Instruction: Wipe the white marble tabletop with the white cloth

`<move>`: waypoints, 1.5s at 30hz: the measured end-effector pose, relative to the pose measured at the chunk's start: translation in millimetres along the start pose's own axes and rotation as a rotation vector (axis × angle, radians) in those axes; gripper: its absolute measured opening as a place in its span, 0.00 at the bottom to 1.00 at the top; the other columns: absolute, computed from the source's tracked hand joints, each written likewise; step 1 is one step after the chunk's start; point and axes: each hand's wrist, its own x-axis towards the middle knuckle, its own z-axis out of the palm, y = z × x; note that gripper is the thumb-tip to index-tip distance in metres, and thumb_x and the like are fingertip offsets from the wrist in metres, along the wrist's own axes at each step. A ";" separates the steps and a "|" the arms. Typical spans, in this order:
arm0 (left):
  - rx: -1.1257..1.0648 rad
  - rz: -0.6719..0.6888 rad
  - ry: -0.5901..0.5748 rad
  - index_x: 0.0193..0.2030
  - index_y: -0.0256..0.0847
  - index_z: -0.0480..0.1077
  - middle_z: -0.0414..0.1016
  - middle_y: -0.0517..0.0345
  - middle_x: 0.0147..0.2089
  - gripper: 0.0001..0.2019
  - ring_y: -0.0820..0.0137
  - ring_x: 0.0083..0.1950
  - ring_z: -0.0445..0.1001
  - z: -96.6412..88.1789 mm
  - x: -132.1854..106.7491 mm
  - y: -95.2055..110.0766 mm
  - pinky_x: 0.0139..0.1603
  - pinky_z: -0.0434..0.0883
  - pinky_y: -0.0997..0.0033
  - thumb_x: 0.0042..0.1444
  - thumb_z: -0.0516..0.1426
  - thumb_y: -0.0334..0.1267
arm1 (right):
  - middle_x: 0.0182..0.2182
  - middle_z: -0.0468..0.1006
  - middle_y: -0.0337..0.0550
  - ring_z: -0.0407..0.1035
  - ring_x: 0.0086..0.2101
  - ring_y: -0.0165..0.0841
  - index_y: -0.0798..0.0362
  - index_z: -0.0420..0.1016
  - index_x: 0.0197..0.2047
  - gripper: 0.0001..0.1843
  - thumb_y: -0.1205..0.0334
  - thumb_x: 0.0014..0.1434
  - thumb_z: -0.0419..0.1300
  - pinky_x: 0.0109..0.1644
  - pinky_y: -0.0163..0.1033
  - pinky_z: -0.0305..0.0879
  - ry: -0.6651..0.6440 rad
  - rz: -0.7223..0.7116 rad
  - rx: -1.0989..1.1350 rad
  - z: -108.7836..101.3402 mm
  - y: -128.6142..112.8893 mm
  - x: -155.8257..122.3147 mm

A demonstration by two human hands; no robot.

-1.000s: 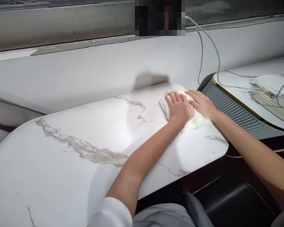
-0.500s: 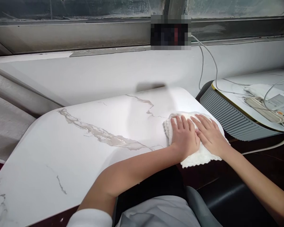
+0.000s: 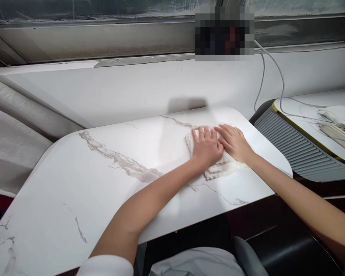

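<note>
- The white marble-patterned tabletop with rounded corners (image 3: 109, 180) runs below a pale wall; a second white table (image 3: 304, 115) stands well apart on the right, with a grey ribbed panel (image 3: 293, 149) below its edge.
- The white fluffy cloth (image 3: 221, 168) lies flat on the tabletop's far right part, its long axis running left-far to right-near.
- The left hand (image 3: 207, 147) presses palm-down on the cloth, arm stretched forward, fingers straight and slightly spread.
- The right hand (image 3: 235, 142) lies flat beside it, touching, fingers straight, pointing left.
</note>
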 end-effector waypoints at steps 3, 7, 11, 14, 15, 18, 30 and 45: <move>-0.037 -0.028 0.022 0.67 0.33 0.62 0.62 0.44 0.70 0.25 0.55 0.72 0.56 3.7 35.8 -21.1 0.74 0.47 0.44 0.66 0.44 0.41 | 0.64 0.66 0.50 0.56 0.65 0.45 0.44 0.62 0.65 0.26 0.54 0.68 0.39 0.66 0.61 0.51 0.049 0.023 0.013 10.4 9.0 38.1; -0.058 -0.070 0.060 0.64 0.35 0.64 0.64 0.47 0.68 0.23 0.59 0.71 0.58 11.1 76.7 -44.0 0.74 0.47 0.49 0.66 0.44 0.40 | 0.62 0.68 0.50 0.58 0.63 0.44 0.43 0.64 0.64 0.26 0.55 0.67 0.40 0.66 0.60 0.51 0.053 0.046 0.035 22.2 22.3 85.3; -0.064 -0.099 0.092 0.62 0.36 0.65 0.69 0.48 0.64 0.22 0.60 0.68 0.62 16.2 104.5 -61.9 0.74 0.48 0.50 0.66 0.45 0.40 | 0.63 0.68 0.49 0.58 0.63 0.45 0.44 0.64 0.64 0.26 0.57 0.66 0.41 0.65 0.59 0.51 0.041 0.039 0.039 30.6 31.2 123.6; -0.057 -0.122 0.098 0.62 0.36 0.65 0.70 0.47 0.62 0.21 0.61 0.66 0.63 16.1 114.2 -76.3 0.73 0.49 0.50 0.66 0.44 0.40 | 0.63 0.68 0.50 0.58 0.63 0.46 0.47 0.64 0.65 0.27 0.58 0.65 0.41 0.65 0.59 0.53 0.034 0.021 0.004 37.1 28.5 142.8; -0.052 -0.125 0.096 0.62 0.37 0.64 0.70 0.47 0.63 0.21 0.61 0.66 0.63 15.3 115.0 -81.2 0.73 0.49 0.50 0.67 0.44 0.40 | 0.63 0.68 0.51 0.58 0.63 0.47 0.48 0.63 0.65 0.27 0.58 0.65 0.41 0.64 0.58 0.53 0.033 0.021 -0.008 39.4 25.5 147.1; -0.031 -0.135 0.089 0.63 0.37 0.64 0.69 0.48 0.64 0.21 0.61 0.66 0.63 11.4 110.4 -94.8 0.73 0.49 0.51 0.67 0.44 0.40 | 0.63 0.68 0.52 0.57 0.63 0.46 0.50 0.63 0.65 0.28 0.59 0.65 0.40 0.65 0.58 0.52 0.032 0.037 -0.021 45.9 11.7 154.8; 0.030 -0.166 0.076 0.67 0.34 0.61 0.61 0.46 0.71 0.24 0.60 0.72 0.57 -8.1 39.2 -105.9 0.75 0.47 0.50 0.68 0.43 0.39 | 0.67 0.62 0.54 0.51 0.67 0.46 0.54 0.62 0.67 0.28 0.59 0.68 0.39 0.68 0.60 0.45 0.013 0.026 0.006 46.2 -55.3 111.3; 0.045 0.037 -0.010 0.73 0.30 0.48 0.46 0.39 0.76 0.28 0.51 0.77 0.42 -34.8 -154.5 -39.9 0.74 0.49 0.40 0.69 0.42 0.39 | 0.70 0.55 0.57 0.42 0.70 0.47 0.57 0.56 0.72 0.30 0.58 0.71 0.39 0.70 0.62 0.41 -0.014 -0.085 -0.115 9.3 -132.8 -86.8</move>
